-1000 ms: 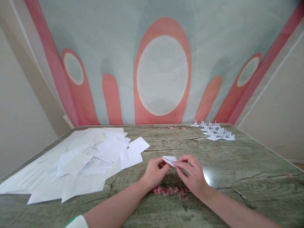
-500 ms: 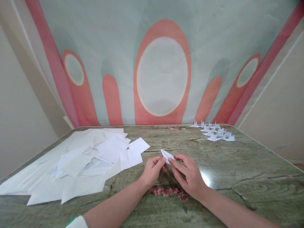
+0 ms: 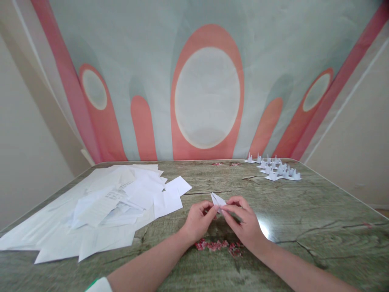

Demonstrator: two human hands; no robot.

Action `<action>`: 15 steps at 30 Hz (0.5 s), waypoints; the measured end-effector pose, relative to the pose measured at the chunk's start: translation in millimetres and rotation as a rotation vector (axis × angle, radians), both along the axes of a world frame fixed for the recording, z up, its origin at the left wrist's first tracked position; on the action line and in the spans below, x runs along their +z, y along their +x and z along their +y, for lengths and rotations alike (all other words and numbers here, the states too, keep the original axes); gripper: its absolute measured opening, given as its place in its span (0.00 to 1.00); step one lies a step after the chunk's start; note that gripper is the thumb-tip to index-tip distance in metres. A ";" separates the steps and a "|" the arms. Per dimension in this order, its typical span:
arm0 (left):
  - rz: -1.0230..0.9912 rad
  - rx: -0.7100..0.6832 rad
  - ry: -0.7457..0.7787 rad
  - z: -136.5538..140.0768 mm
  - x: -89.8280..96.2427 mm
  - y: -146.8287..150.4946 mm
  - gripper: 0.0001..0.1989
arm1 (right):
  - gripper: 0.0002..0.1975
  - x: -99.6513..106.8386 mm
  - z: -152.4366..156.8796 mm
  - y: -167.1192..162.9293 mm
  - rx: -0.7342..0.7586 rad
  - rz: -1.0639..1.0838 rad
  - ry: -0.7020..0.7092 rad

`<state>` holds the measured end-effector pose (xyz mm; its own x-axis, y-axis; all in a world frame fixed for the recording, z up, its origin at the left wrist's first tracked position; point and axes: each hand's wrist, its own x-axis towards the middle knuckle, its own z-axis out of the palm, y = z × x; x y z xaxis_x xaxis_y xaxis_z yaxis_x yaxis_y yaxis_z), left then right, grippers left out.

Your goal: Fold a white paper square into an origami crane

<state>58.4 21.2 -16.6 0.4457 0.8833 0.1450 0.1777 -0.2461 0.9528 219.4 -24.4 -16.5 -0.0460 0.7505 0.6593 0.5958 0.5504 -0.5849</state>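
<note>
The left hand (image 3: 196, 221) and right hand (image 3: 247, 223), equally near, pinch the folded white paper (image 3: 218, 199) between their fingers, its long axis slanting forward and left to a point beyond the fingertips, over the surface (image 3: 225, 182)

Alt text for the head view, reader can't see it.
The left hand and right hand hold a folded white paper over a wood-patterned table. Loose sheets lie heaped at left; folded paper figures stand far right.
</note>
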 end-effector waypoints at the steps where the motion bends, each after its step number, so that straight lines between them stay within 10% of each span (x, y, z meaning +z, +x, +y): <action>1: 0.017 0.001 0.018 -0.6 0.2 0.1 0.17 | 0.04 -0.1 0.5 -0.1 -0.020 0.034 -0.009; 15: 0.122 0.060 0.175 -3.4 4.3 2.5 0.14 | 0.14 -4.1 7.9 2.8 0.085 0.305 -0.512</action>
<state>60.9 17.8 -12.3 0.4169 0.8750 0.2462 0.3084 -0.3910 0.8672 222.2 -16.6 -20.6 0.0141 0.9781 0.2076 0.3255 0.1918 -0.9259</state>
